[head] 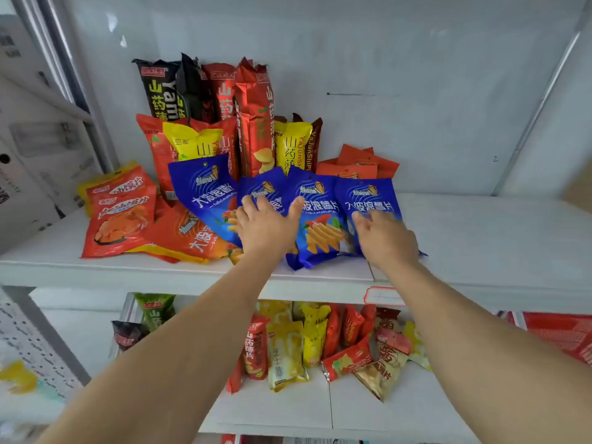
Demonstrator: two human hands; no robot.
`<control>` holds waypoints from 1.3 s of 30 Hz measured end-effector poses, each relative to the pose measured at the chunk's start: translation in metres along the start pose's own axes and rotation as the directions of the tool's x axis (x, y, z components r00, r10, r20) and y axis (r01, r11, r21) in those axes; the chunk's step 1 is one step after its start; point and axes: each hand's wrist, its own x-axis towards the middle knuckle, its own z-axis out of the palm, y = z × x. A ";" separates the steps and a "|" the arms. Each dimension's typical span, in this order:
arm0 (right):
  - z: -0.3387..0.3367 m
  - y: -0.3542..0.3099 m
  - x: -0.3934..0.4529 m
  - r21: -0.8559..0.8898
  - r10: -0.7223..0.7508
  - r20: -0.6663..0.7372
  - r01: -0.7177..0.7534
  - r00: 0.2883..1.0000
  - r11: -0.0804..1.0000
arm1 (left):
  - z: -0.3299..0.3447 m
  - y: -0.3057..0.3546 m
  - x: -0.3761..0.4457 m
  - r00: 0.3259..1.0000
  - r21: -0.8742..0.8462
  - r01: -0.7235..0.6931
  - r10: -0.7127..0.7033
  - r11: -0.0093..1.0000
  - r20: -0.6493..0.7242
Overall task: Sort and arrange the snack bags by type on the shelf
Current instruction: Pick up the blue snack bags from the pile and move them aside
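A white upper shelf point(480, 238) is seen across the middle of the frame, and a lower shelf point(288, 408) with a mixed heap of yellow, red and gold snack bags point(320, 344) is seen at lower centre. Against the back wall, in the upper centre, tall black bags point(163, 91) and tall red bags point(253, 116) are stood upright, with yellow bags point(293, 145) just in front of them. Four blue bags point(317, 225) are fanned side by side, overlapping, at the centre of the upper shelf near its front edge. To their left, red-orange bags point(121, 216) are laid flat, and a small stack of orange bags point(358, 165) is seen behind the blue ones to the right. The left hand point(266, 225) is laid flat with fingers spread on the second and third blue bags. The right hand point(384, 238) is rested on the rightmost blue bag with its fingers bent at the bag's left edge; whether the bag is gripped cannot be told.
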 end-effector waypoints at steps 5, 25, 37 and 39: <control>0.012 0.022 0.041 0.042 0.347 0.019 -0.347 0.938 0.937 | 0.018 0.005 0.023 0.978 -0.145 0.188 -0.198 0.971 -0.061; 0.037 0.008 0.052 0.202 0.232 0.385 -0.327 0.893 0.923 | 0.033 0.011 0.061 0.912 -0.659 0.350 -0.403 0.665 0.078; 0.041 -0.026 0.051 0.303 0.111 0.433 -0.261 0.894 0.916 | 0.037 0.014 0.057 0.944 -0.833 0.282 -0.294 0.477 0.151; 0.040 -0.028 0.050 0.329 0.088 0.421 -0.242 0.903 0.913 | 0.037 0.008 0.062 0.939 -0.831 0.316 -0.277 0.457 0.205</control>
